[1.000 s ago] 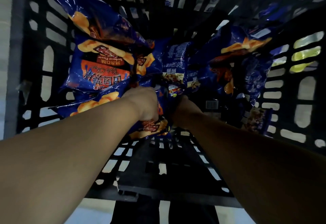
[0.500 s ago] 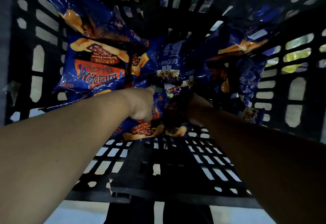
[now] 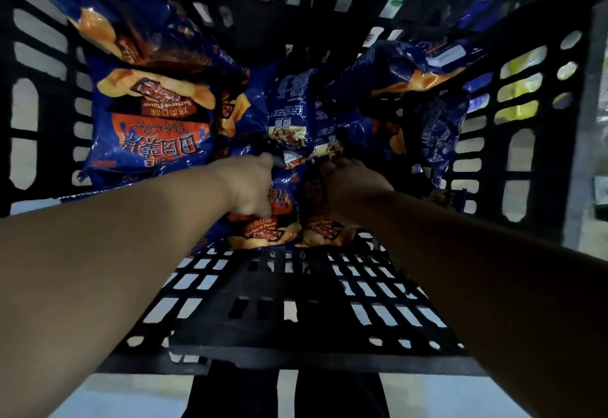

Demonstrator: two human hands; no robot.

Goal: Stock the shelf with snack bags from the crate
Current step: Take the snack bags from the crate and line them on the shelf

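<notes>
Both my arms reach down into a black slatted crate [image 3: 296,328] holding several blue barbecue-flavour chip bags. My left hand [image 3: 250,187] grips the upper part of a blue bag [image 3: 266,233] near the crate's middle. My right hand [image 3: 348,187] grips a second blue bag [image 3: 325,230] right beside it. Both held bags hang with their printed fronts toward me. A large bag [image 3: 148,128] lies against the left wall, and more bags [image 3: 411,68] are piled at the back right.
The crate's near floor shows bare black lattice. Its tall slatted walls [image 3: 526,141] close in on all sides. Pale floor shows below the near rim [image 3: 138,394]. No shelf is in view.
The two gripped bags have lifted slightly, showing more of their lower printed ends. My hands have shifted a little toward me while the view has moved closer.
</notes>
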